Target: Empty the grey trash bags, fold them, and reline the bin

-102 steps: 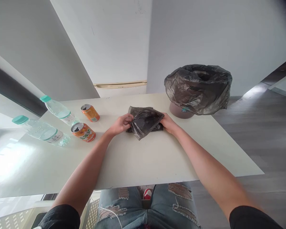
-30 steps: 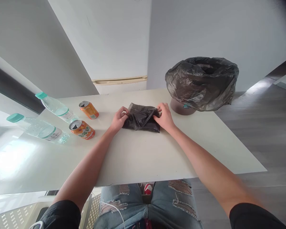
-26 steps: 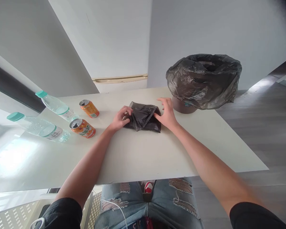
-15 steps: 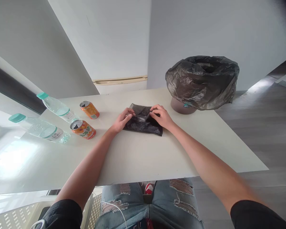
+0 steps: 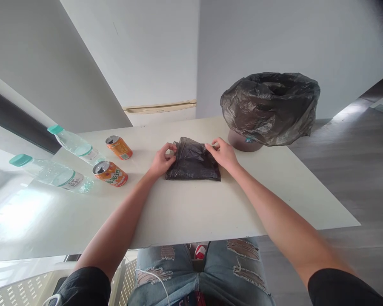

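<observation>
A black plastic bag (image 5: 193,163), folded into a rough rectangle, lies on the white table (image 5: 191,208) in front of me. My left hand (image 5: 162,160) is at its left edge, fingers curled and thumb drawn in, pinching the plastic there. At the upper right corner, my right hand (image 5: 224,154) has thumb and forefinger closed on the bag's edge. Thin, see-through plastic sticks up along the bag's far side.
Two orange drink cans (image 5: 111,173) stand left of my left hand. Beyond them two clear bottles (image 5: 52,172) with green caps lie tilted in view. A brown bin (image 5: 242,142) lined with a black bag (image 5: 271,108) stands at the table's back right.
My hands have moved apart, from the bag's middle toward its left and right edges. The gathered plastic between them now lies flatter and wider.
</observation>
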Action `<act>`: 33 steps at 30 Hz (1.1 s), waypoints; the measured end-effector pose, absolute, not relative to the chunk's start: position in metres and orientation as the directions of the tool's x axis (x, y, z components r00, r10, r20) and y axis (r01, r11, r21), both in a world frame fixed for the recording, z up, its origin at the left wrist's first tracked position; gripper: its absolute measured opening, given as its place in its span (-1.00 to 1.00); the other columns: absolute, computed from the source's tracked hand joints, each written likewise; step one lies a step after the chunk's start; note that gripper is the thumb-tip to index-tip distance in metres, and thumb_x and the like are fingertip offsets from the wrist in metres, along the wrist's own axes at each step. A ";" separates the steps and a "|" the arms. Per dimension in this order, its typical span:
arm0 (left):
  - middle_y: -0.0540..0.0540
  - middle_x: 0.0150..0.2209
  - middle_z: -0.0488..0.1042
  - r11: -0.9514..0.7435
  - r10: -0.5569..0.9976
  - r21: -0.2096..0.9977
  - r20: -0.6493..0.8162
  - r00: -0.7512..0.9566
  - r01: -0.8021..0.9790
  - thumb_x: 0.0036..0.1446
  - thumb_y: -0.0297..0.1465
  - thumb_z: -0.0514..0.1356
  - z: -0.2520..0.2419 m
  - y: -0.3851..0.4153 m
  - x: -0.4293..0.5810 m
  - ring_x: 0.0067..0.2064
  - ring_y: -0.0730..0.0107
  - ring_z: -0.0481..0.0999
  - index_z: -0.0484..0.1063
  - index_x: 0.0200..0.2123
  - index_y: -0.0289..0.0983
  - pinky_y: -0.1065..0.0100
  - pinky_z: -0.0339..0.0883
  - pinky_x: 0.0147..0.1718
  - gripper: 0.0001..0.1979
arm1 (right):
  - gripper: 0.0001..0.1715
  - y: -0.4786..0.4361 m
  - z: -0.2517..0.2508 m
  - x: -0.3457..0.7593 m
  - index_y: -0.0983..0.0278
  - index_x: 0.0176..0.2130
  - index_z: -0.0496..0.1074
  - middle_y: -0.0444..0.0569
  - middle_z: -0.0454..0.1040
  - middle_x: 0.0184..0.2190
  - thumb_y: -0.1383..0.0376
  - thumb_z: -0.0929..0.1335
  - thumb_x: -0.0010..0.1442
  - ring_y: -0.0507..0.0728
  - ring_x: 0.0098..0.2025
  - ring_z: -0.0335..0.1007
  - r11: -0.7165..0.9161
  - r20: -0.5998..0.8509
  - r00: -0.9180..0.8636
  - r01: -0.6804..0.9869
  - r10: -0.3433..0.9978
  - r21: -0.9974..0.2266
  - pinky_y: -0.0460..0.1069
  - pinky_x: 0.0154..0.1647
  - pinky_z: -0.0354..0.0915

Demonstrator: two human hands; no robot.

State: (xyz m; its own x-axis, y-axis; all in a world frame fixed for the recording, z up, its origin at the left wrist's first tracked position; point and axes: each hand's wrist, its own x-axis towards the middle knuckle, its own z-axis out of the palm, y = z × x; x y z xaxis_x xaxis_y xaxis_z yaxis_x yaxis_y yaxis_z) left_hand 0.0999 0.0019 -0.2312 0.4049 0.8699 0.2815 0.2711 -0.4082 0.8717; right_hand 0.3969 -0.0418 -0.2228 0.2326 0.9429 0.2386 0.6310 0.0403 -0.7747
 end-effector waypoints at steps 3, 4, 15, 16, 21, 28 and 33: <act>-0.01 -0.16 0.49 -0.355 0.912 0.884 0.257 0.319 0.305 0.28 -0.32 0.21 -0.230 0.002 0.102 -0.52 0.61 0.29 0.38 -0.11 -0.18 0.44 0.15 -0.51 -0.85 | -0.55 -0.044 -0.218 0.401 0.18 -0.32 0.47 -0.10 0.47 -0.52 -0.13 0.43 0.22 0.18 -0.38 0.39 -0.020 0.131 0.193 0.629 0.972 -0.777 0.08 -0.22 0.24; -0.01 -0.17 0.49 -0.345 0.918 0.884 0.249 0.307 0.315 0.32 -0.27 0.20 -0.230 0.002 0.103 -0.50 0.58 0.33 0.38 -0.10 -0.18 0.42 0.18 -0.49 -0.85 | -0.62 -0.044 -0.218 0.401 0.18 -0.32 0.48 -0.11 0.48 -0.52 -0.07 0.45 0.19 0.17 -0.39 0.38 0.001 0.133 0.174 0.602 0.976 -0.799 0.08 -0.23 0.25; -0.21 0.11 0.51 -0.486 0.871 0.718 0.355 0.339 0.498 0.47 -0.23 0.02 -0.233 0.004 0.103 0.17 0.11 0.53 0.38 0.08 -0.15 0.04 0.39 0.21 -0.74 | -0.70 -0.035 -0.232 0.395 0.15 -0.05 0.42 -0.02 0.52 -0.15 0.09 0.43 0.29 0.19 -0.13 0.50 0.390 0.435 0.132 0.270 0.891 -0.880 0.08 -0.13 0.49; -0.23 0.13 0.51 -0.475 0.876 0.719 0.333 0.348 0.507 0.48 -0.22 0.01 -0.234 0.004 0.103 0.19 0.08 0.52 0.37 0.10 -0.15 0.01 0.37 0.24 -0.73 | -0.68 -0.035 -0.232 0.395 0.15 -0.03 0.41 -0.02 0.51 -0.16 0.08 0.43 0.29 0.20 -0.10 0.49 0.399 0.443 0.134 0.263 0.886 -0.878 0.08 -0.13 0.50; -0.23 0.03 0.51 -0.455 0.886 0.714 0.304 0.350 0.532 0.51 -0.14 -0.07 -0.231 0.001 0.106 0.09 0.05 0.55 0.34 0.06 -0.16 0.04 0.42 0.13 -0.69 | -0.61 -0.035 -0.231 0.391 0.13 0.06 0.39 -0.09 0.44 -0.28 0.08 0.42 0.28 0.16 -0.19 0.44 0.350 0.411 0.159 0.312 0.898 -0.883 0.06 -0.16 0.51; -0.16 0.11 0.53 -0.387 0.916 0.853 0.310 0.256 0.351 0.52 0.10 -0.16 -0.235 -0.001 0.106 0.07 0.16 0.57 0.36 0.10 -0.11 0.13 0.43 0.11 -0.49 | -0.68 -0.035 -0.228 0.388 0.14 -0.02 0.32 -0.05 0.45 -0.21 0.06 0.32 0.30 0.16 -0.14 0.43 0.250 0.350 0.191 0.406 0.917 -0.879 0.04 -0.15 0.47; -0.20 0.22 0.48 -0.331 0.928 0.918 0.274 0.253 0.218 0.51 0.14 -0.21 -0.236 0.001 0.106 0.16 0.21 0.57 0.32 0.16 -0.09 0.18 0.47 0.13 -0.43 | -0.73 -0.030 -0.231 0.389 0.14 -0.08 0.26 -0.01 0.45 -0.13 0.10 0.30 0.25 0.19 -0.03 0.46 0.239 0.356 0.239 0.409 0.903 -0.881 0.03 -0.14 0.44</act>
State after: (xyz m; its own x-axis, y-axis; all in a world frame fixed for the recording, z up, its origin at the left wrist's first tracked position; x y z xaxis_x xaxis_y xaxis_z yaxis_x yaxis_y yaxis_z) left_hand 0.1062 0.0006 -0.2361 0.2533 0.9277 0.2743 0.2180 -0.3310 0.9181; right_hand 0.3887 -0.0299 -0.2314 0.2392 0.9033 0.3562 0.4088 0.2390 -0.8807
